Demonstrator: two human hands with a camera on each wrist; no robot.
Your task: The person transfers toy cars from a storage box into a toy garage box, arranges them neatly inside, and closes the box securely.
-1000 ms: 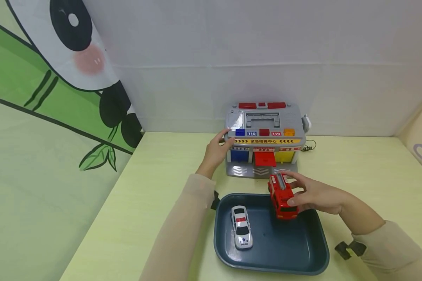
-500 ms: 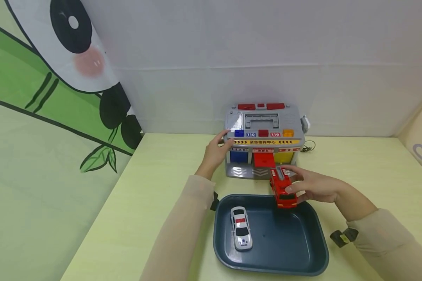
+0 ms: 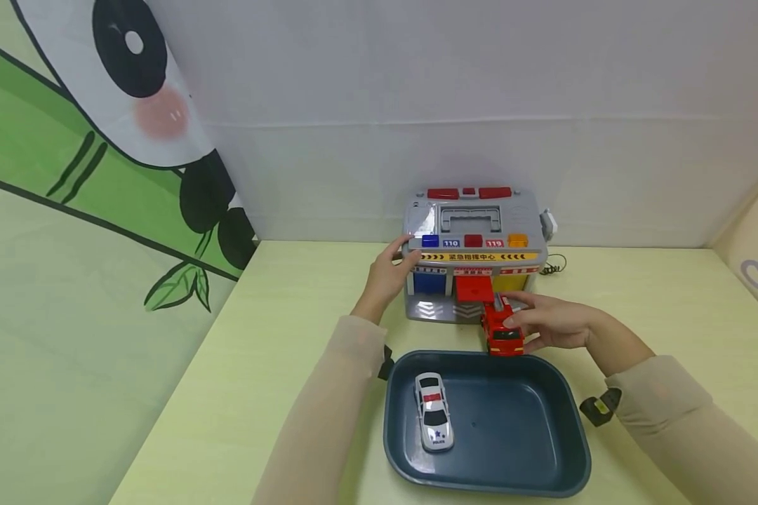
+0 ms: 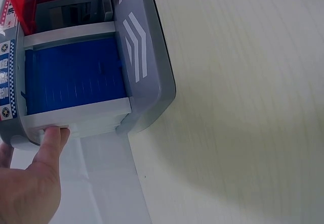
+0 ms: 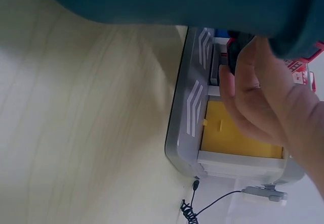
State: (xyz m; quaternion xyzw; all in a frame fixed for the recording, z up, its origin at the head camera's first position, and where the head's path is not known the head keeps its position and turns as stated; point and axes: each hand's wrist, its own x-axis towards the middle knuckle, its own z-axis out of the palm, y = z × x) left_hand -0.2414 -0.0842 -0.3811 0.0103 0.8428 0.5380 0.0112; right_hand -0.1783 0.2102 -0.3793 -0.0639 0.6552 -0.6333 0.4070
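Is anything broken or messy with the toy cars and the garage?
Nothing looks broken or spilled. The garage stands upright with its red door lifted. The right hand holds the fire truck by it, and the police car sits upright in the tray.

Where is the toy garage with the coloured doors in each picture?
Head view: the toy garage stands at the back of the table, middle of the picture, between the left hand and right hand.
Left wrist view: upper left, lying sideways, blue door facing us.
Right wrist view: right of centre, sideways, yellow door showing.
Shared landmark: the white chevron arrows on its grey ramp.
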